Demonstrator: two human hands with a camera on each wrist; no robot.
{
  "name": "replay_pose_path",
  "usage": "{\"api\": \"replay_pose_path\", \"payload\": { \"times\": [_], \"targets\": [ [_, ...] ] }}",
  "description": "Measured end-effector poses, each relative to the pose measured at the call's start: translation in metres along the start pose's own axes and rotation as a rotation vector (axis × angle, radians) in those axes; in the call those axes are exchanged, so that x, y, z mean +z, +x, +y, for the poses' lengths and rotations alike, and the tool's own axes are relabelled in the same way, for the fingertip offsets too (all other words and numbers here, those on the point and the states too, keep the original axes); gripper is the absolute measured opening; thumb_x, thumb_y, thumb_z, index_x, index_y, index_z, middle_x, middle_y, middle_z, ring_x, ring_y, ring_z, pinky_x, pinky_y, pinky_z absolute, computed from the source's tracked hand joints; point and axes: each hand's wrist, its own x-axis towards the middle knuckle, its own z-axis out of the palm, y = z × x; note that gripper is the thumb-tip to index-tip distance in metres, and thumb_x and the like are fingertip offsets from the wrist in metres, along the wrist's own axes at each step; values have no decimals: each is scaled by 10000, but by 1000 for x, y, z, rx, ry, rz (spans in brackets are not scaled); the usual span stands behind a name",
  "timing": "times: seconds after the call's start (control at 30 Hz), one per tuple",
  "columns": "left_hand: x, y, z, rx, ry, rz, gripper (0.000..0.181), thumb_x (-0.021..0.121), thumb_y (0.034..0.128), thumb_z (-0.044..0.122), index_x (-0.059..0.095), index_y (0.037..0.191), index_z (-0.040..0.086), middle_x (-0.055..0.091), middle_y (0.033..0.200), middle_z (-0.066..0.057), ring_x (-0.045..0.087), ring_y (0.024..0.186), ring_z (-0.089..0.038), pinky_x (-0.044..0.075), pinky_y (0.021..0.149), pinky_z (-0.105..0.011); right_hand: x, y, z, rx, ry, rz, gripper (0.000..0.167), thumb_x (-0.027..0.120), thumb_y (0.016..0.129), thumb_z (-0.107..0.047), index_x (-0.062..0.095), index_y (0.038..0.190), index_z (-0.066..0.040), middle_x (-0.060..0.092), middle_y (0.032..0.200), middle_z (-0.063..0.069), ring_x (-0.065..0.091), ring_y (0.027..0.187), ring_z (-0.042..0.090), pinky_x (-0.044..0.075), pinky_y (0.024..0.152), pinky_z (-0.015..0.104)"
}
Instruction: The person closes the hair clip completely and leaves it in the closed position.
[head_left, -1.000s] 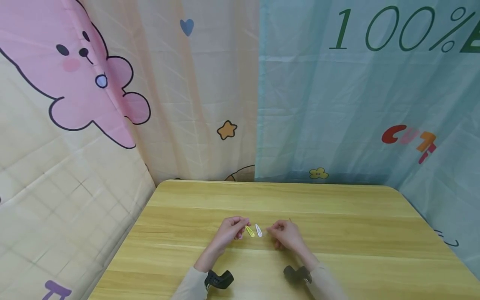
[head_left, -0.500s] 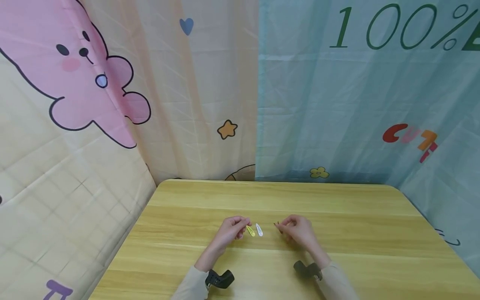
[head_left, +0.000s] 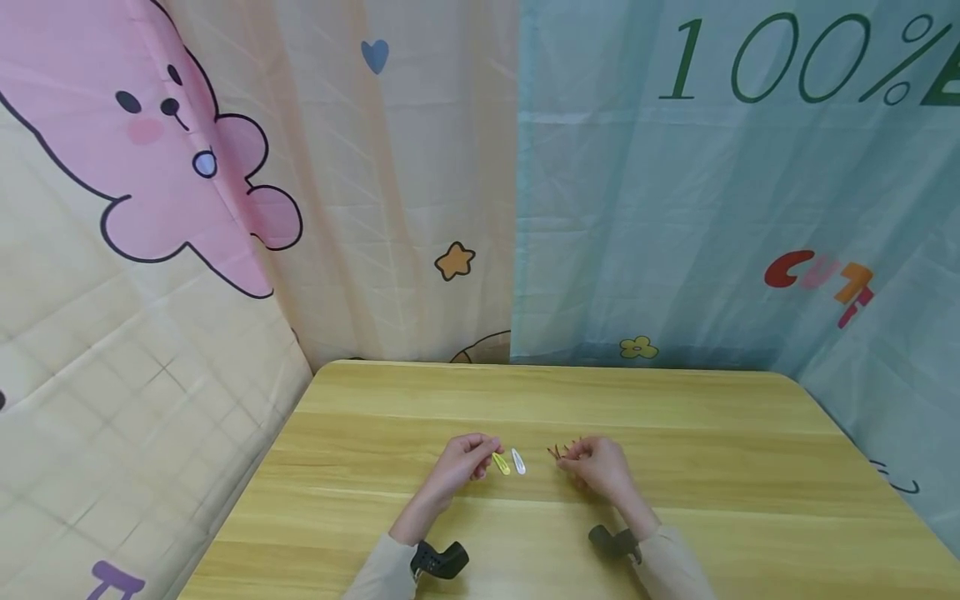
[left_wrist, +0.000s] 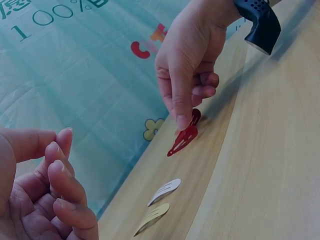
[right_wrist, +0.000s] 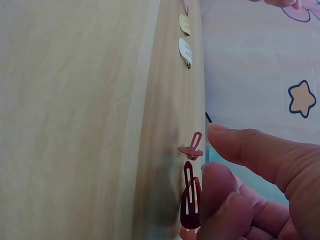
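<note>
My left hand (head_left: 467,457) hovers left of a yellow snap hair clip (head_left: 501,463). In the left wrist view its fingers (left_wrist: 70,185) are loosely curled and hold nothing visible. A white hair clip (head_left: 518,461) lies just right of the yellow one. To the right, my right hand (head_left: 600,467) is low over several red hair clips (head_left: 554,452). The right wrist view shows a gap between its thumb and index finger, with a red hair clip (right_wrist: 192,147) lying beyond the thumb tip and a darker red one (right_wrist: 190,197) beside the fingers, which partly hide the group.
The wooden table (head_left: 712,483) reaches back to a beige curtain (head_left: 405,192) and a blue-green curtain (head_left: 660,208). A black wrist camera (head_left: 441,559) is on the left wrist and another camera (head_left: 613,542) on the right. A pink clip end (right_wrist: 186,6) shows beyond the yellow clip.
My right hand has moved right from beside the white clip, then dipped slightly. The red clips at its fingertips show more clearly, and its pinch has loosened. My left hand has hardly moved.
</note>
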Motion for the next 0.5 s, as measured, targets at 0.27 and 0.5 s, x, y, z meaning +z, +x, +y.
{"api": "replay_pose_path", "payload": {
  "times": [0.27,0.5],
  "targets": [
    [0,3,-7,1,-3,-7,385,558,968,277,622,1012,-100,508,711,-13,426,578,-95,346,530,-220,1,-2,-1,-12,-12,-10,149,789,764,-93,650,745,-44,531,547,24,490,427,127,392,423,263],
    [-1,4,-10,6,-2,-17,406,564,964,277,612,1016,-123,506,701,-2,426,581,-96,342,537,-221,4,-3,2,-16,-17,-20,137,781,774,-84,654,749,-40,556,570,30,500,433,134,414,423,268]
  ]
}}
